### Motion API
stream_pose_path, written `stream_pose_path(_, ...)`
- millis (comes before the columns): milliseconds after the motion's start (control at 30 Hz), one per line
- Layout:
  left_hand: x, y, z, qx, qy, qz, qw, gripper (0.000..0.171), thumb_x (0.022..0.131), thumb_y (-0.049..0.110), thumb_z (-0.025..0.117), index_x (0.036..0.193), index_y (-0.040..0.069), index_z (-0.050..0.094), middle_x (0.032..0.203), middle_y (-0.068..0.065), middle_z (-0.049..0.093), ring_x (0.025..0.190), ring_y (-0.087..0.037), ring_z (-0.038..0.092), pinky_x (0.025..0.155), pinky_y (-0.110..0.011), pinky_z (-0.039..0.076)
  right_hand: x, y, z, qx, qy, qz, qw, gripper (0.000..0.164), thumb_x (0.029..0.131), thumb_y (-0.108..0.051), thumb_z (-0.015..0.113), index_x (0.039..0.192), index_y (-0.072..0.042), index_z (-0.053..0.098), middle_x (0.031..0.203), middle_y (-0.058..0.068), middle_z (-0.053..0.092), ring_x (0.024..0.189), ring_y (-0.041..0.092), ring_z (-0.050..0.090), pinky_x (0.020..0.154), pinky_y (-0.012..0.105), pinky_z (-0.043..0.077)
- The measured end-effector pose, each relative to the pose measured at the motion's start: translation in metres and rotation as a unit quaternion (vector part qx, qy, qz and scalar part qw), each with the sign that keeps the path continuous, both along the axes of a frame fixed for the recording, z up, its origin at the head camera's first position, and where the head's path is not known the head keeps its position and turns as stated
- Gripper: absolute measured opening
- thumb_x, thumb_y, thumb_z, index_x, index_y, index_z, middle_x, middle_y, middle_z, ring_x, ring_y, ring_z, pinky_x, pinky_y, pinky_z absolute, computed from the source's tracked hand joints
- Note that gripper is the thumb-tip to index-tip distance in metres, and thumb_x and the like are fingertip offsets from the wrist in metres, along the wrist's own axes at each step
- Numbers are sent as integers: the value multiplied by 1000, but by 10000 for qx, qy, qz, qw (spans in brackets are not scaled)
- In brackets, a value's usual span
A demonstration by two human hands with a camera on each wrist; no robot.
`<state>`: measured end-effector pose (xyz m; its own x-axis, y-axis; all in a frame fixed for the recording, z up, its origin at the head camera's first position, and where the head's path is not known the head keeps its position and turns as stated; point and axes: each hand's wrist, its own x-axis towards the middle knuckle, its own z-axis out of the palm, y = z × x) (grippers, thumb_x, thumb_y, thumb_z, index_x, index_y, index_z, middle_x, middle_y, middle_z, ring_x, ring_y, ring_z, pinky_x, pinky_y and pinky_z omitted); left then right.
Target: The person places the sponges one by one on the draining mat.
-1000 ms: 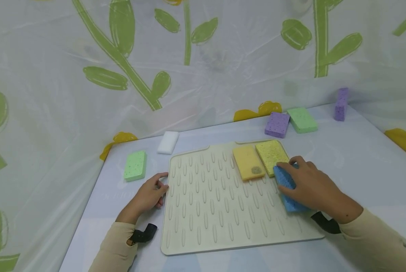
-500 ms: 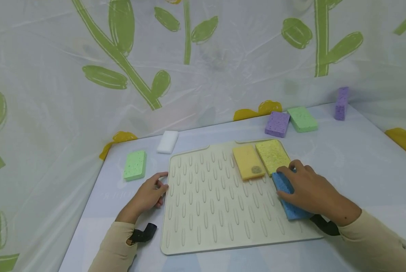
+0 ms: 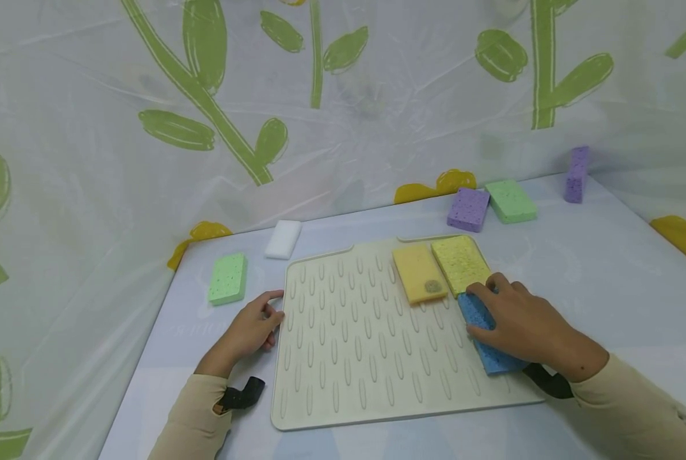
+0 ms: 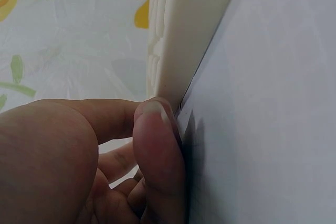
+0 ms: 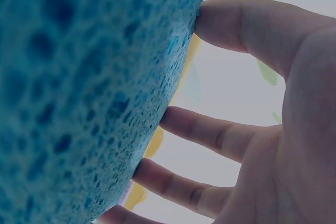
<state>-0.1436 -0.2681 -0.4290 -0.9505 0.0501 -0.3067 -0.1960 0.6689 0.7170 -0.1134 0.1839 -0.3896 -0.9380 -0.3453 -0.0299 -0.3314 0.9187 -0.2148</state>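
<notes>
A beige ridged mat (image 3: 343,358) lies on the table. My left hand (image 3: 252,327) is at its left edge, thumb and index fingertips touching the side, as the left wrist view also shows. My right hand (image 3: 527,319) holds a blue sponge (image 3: 487,348) low at the mat's right side, its fingers spread over the sponge and partly hiding it. In the right wrist view the fingertips meet the porous blue sponge (image 5: 89,93). Just beyond it on the mat lie a speckled yellow sponge (image 3: 460,262) and, to its left, a smoother orange-yellow sponge (image 3: 418,271) with a dark spot.
Left of the mat are a green sponge (image 3: 228,279) and a white sponge (image 3: 283,239). Behind it sit a purple sponge (image 3: 468,209) and another green sponge (image 3: 511,202), side by side. A second purple sponge (image 3: 576,176) stands on edge near the plant-patterned curtain (image 3: 412,128).
The blue sponge has turned and come down a little toward the mat's near right side, its top end now close against the yellow sponge. The left hand has stayed in place.
</notes>
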Motion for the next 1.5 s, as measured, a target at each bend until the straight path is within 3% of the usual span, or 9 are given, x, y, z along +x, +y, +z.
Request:
stream_pose_path(833, -1, 0, -2, 3, -18, 29, 10000, 52, 101, 15, 56, 151, 13, 40, 100, -11, 55, 57, -16, 58, 52, -31, 53, 1, -1, 3, 205, -39, 81, 9998, 60, 86, -49, 72, 133, -14, 61, 118, 16, 60, 86, 27, 63, 57, 42, 53)
stream_pose_path(1233, 0, 0, 0, -3, 4, 40, 10000, 52, 101, 14, 56, 151, 13, 41, 101, -11, 55, 58, -16, 58, 52, -31, 53, 2, 2, 12, 230, 39, 33, 9997, 59, 90, -49, 68, 135, -11, 59, 125, 19, 61, 101, 36, 66, 68, 52, 56)
stream_pose_path(1500, 1, 1, 0, -10, -8, 68, 10000, 52, 101, 14, 56, 151, 13, 41, 100, -11, 55, 57, -16, 58, 52, -30, 53, 2, 6, 16, 156, 161, -25, 9997, 59, 92, -46, 67, 137, -10, 58, 133, 22, 57, 112, 42, 61, 68, 53, 56)
